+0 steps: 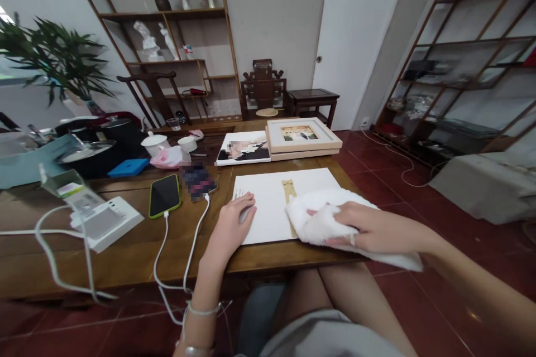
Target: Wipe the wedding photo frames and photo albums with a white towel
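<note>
A flat white board or book (263,212) with a tan cat figure printed on it lies on the wooden table in front of me. My left hand (237,220) rests on its left edge, fingers laid out and holding nothing. In my right hand (354,223) is a fluffy white cloth (320,220), bunched under the fingers and pressed on the board's right part. The cloth covers the board's lower right corner and part of the cat figure. One end of it hangs past the table's edge.
Behind the board lie a light wooden picture frame (304,136) and a photo book (243,148). To the left are a green-cased phone (164,195), a second phone (199,180), white cables (159,256), an opened white box (106,223), a blue box (128,167) and pots (90,159).
</note>
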Demonstrator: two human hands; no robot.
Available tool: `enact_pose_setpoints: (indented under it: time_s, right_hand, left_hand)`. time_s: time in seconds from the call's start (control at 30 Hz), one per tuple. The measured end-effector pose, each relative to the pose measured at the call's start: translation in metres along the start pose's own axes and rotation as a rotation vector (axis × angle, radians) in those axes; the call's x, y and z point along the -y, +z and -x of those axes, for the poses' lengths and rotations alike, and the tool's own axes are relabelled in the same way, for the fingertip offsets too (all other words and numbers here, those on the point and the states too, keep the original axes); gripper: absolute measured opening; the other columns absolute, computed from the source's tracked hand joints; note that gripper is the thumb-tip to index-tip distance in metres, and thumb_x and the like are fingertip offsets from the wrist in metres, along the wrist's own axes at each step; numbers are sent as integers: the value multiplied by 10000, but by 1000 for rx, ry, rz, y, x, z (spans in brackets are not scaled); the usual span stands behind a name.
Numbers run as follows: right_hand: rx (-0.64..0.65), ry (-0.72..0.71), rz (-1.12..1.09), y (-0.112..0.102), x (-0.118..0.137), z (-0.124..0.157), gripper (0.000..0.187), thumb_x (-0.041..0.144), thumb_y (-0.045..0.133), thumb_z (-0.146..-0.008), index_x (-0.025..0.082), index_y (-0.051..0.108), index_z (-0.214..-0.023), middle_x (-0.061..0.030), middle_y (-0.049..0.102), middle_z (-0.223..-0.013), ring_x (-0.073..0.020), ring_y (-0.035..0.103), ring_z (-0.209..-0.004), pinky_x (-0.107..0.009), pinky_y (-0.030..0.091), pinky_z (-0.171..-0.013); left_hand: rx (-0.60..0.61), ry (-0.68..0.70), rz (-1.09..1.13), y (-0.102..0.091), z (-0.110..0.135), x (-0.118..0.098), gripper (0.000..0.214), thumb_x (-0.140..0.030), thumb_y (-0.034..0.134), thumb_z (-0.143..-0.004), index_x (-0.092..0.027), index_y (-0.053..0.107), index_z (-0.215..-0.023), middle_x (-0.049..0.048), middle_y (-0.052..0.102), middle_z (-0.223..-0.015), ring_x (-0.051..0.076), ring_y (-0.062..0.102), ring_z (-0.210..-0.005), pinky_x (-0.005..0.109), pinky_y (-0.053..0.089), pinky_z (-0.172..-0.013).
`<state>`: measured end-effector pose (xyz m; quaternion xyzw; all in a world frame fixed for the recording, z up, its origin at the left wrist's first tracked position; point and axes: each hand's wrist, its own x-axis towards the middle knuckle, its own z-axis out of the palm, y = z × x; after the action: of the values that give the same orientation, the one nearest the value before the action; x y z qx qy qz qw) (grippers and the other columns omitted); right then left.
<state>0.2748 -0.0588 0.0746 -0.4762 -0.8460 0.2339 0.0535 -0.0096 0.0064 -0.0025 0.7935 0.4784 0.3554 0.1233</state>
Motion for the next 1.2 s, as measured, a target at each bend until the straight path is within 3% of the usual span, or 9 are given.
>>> enact_pose_setpoints:
  time_s: [0.07, 0.17, 0.43, 0.57, 0.73, 0.87, 0.97, 1.1, 1.2]
  right_hand:
    - [17, 6, -22, 3, 2, 7, 381, 528, 444, -813, 183, 602, -779, -76, 607, -869, -231, 558, -848, -310, 419, -767]
    - [-52, 32, -21, 1, -4, -5, 407, 539, 432, -813, 171, 600, -768, -79, 610, -842, -229, 555, -810, -317, 417, -743]
    - [-257, -65, 56, -15, -28, -92, 361, 440, 357, -877, 159, 568, -797, -87, 632, -868, -208, 556, -769, -294, 386, -704]
    - [-290, -49, 171, -8, -25, -112, 367, 428, 360, -881, 144, 569, -776, -118, 631, -846, -225, 556, -780, -299, 378, -700]
    - [-223, -83, 250, 4, -1, -81, 343, 382, 365, -886, 140, 591, -799, -148, 630, -866, -266, 561, -859, -336, 381, -758]
    - [-65, -172, 123, 9, 26, -32, 180, 210, 431, -828, 173, 606, -813, -126, 636, -994, -280, 515, -1072, -358, 365, -871]
    - [69, -208, 40, 10, 39, -7, 211, 84, 463, -726, 206, 627, -781, -86, 616, -1117, -283, 434, -1200, -380, 333, -934]
    - [62, -164, 24, 9, 34, -11, 154, 196, 471, -792, 201, 625, -799, -103, 632, -1044, -285, 520, -1072, -369, 380, -857]
    - [-48, -103, 103, 4, 18, -41, 312, 407, 407, -860, 165, 600, -819, -130, 630, -891, -270, 561, -901, -340, 404, -759]
  left_hand:
    - [4, 5, -5, 0, 0, 0, 236, -263, 515, -819, -157, 674, -957, 83, 655, -1088, 225, 569, -1087, 396, 435, -978]
    - [6, 10, -5, -1, -1, 0, 236, -257, 515, -818, -147, 674, -953, 92, 657, -1084, 221, 571, -1085, 390, 439, -974]
    - [-8, 26, -23, -1, 0, 0, 228, -251, 506, -819, -159, 675, -941, 96, 656, -1083, 220, 578, -1076, 407, 447, -964]
    - [-15, 42, -30, -1, 0, 1, 218, -246, 508, -817, -167, 676, -932, 91, 663, -1069, 220, 587, -1062, 408, 458, -950]
    - [-8, 31, -17, -1, 0, 1, 224, -254, 513, -817, -165, 675, -942, 92, 656, -1086, 226, 579, -1074, 414, 451, -957]
    - [-2, 16, -7, 0, 0, 0, 229, -255, 515, -818, -160, 675, -951, 94, 648, -1102, 229, 574, -1080, 417, 438, -971]
    - [-8, 15, -4, 0, 0, -1, 216, -248, 519, -813, -171, 678, -937, 86, 654, -1089, 228, 580, -1071, 419, 444, -964]
    - [-11, 17, -1, -1, 1, -2, 218, -246, 513, -816, -171, 677, -939, 83, 656, -1087, 222, 581, -1069, 416, 446, -964]
    - [-11, 20, 2, -1, 1, -1, 219, -248, 510, -818, -174, 676, -939, 82, 654, -1092, 222, 577, -1077, 414, 439, -972]
